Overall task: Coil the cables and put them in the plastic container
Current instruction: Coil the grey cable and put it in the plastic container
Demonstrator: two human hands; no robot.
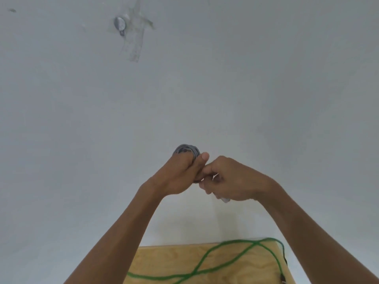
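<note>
My left hand (181,175) is raised in front of the white wall and grips a small coil of grey cable (187,149), whose loops stick out above the fingers. My right hand (231,179) is closed beside it, touching the left thumb, and pinches the cable's free end, whose pale plug tip (225,199) shows below the palm. A green cable (207,258) lies loose in wide curves on the wooden table (155,261) below. The plastic container is out of view.
A white wall fills most of the view, with a grey fitting under clear tape (120,24) at the upper left. A dark connector (284,277) lies at the table's right edge.
</note>
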